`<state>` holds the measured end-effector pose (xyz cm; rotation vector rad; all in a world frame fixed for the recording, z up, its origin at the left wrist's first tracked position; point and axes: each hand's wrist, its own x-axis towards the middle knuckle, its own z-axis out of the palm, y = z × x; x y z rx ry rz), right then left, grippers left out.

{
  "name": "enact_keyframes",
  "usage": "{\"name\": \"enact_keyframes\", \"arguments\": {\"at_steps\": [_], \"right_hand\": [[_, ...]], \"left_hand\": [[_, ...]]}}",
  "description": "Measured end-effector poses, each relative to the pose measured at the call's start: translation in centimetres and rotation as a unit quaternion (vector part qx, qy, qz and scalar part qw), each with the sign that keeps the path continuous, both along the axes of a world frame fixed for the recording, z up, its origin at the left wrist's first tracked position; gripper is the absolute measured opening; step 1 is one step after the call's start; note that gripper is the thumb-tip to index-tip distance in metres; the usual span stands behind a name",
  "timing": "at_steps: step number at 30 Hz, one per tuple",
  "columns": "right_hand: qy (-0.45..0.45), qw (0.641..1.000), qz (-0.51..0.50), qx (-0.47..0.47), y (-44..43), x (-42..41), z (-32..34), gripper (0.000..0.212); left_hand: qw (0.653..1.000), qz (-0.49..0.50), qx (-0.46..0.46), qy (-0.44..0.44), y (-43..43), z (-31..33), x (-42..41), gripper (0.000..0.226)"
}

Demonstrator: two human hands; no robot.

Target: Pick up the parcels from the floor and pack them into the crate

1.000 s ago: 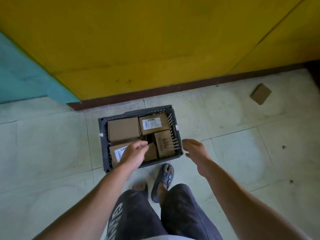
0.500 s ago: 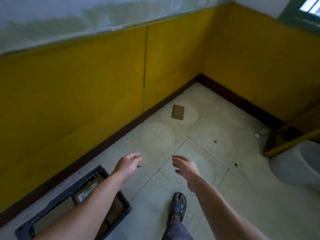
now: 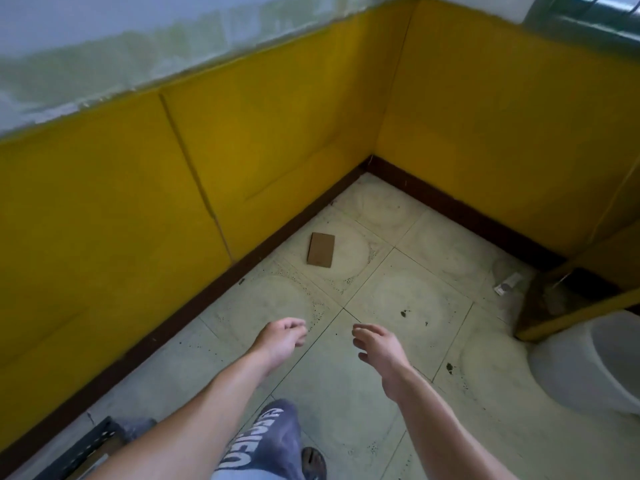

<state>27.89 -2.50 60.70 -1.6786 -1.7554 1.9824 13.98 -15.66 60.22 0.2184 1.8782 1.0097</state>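
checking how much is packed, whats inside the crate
Only a corner of the black crate shows at the bottom edge. Inside it a strip of brown cardboard parcel is visible. The left forearm and the frame edge cover the rest, so no count.

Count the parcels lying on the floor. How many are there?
1. The parcel lies flat on the tiles near the yellow wall. More may be hidden in the crate, mostly cut off at bottom left.

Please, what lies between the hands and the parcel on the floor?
Only bare floor tiles, in the head view, separate left hand, right hand and parcel.
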Motion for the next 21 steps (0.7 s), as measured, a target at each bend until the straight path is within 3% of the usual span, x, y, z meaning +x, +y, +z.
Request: {"name": "enact_keyframes", "arguments": {"at_steps": [7, 14, 21], "right_hand": [[0.001, 1.000, 0.022, -0.012, 11.9, -7.6, -2.5, 0.021], [-0.044, 0.990, 0.135, -0.011, 26.4, -20.2, -4.5, 0.023], [-0.103, 0.970, 0.222, -0.002, 40.2, -29.0, -3.6, 0.027]], "left_hand": [[1.000, 0.019, -0.011, -0.001, 11.4, -3.2, -6.8, 0.014], [0.985, 0.169, -0.028, -0.035, 23.6, -8.1, -16.8, 0.019], [0.965, 0.244, -0.051, -0.086, 32.9, -7.8, -22.5, 0.025]]}}
